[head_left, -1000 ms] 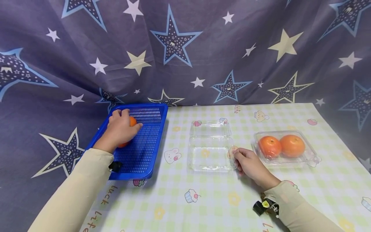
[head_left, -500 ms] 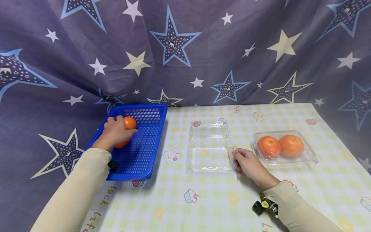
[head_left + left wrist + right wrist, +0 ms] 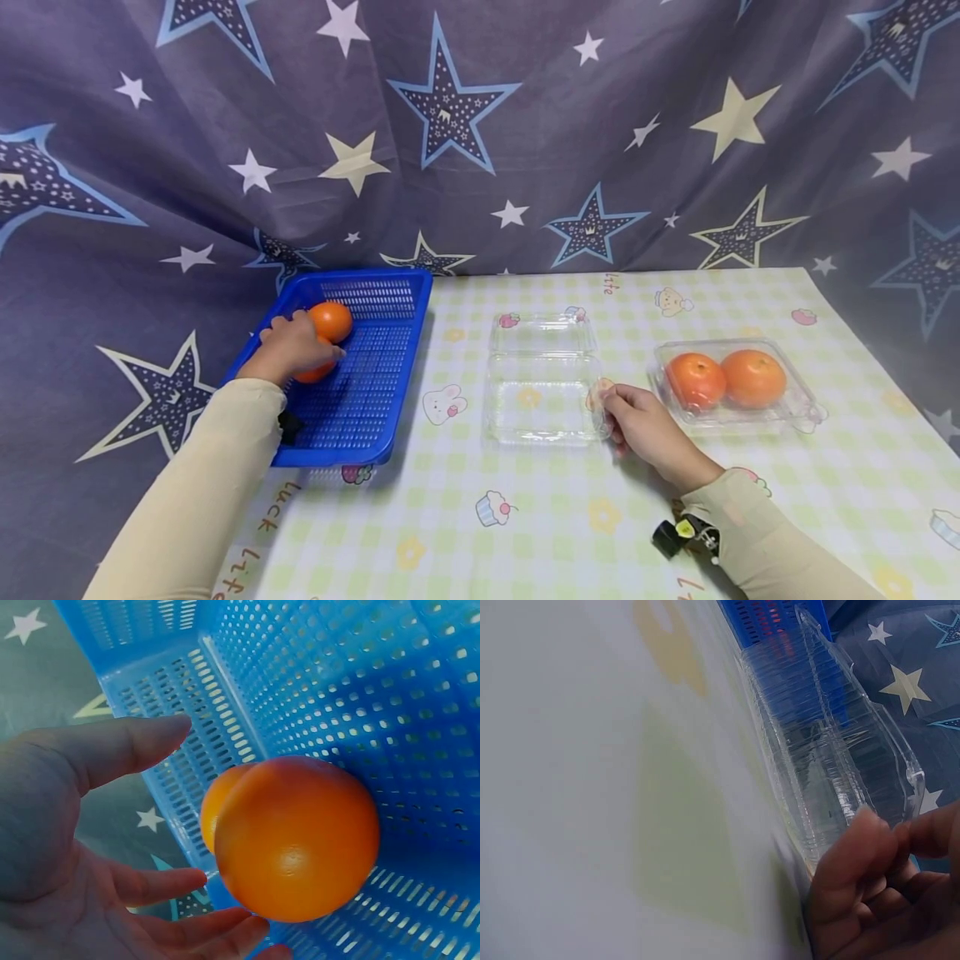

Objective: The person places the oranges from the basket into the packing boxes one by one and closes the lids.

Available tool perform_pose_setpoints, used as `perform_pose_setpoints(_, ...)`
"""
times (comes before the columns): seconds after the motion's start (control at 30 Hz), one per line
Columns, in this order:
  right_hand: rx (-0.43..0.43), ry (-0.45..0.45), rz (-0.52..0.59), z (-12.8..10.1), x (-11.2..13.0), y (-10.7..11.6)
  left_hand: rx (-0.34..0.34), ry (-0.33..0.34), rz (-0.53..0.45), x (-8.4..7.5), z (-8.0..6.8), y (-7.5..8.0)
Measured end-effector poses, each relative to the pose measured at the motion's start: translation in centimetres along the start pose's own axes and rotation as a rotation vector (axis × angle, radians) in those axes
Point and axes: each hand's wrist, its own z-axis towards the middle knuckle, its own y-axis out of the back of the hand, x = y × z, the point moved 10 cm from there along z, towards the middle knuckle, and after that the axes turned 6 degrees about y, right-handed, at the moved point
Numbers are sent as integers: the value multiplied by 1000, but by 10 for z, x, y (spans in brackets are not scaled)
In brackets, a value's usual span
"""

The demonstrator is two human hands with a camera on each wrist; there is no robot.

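The left hand (image 3: 294, 348) lies in the blue basket (image 3: 375, 392) at the table's (image 3: 555, 517) left edge, fingers spread and loosely cupped beside 2 oranges (image 3: 327, 327) there; the wrist view shows the fingers (image 3: 127, 746) apart from the near orange (image 3: 296, 836), so nothing is gripped. The right hand (image 3: 647, 429) pinches the right edge of the open, empty clear box (image 3: 542, 385) at mid-table, fingertips (image 3: 855, 840) together on its rim. Near the right edge, a second clear box (image 3: 802, 408) holds 2 more oranges (image 3: 723, 377).
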Motion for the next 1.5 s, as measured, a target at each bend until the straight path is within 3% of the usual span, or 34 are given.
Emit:
perform_pose_setpoints(0.6,8,21,7,2,1,-1,53,53,-5,11,10,-9)
perform_pose_setpoints(0.93,6,18,6,3,-1,0,83,27,29,10,12,-13)
perform_pose_setpoints(1.27,11,5,8,3,-2,0,144,53,32,11,13,-20)
perform_pose_setpoints(1.5,12,8,8,2,-2,-1,160,25,41,8,10,-20)
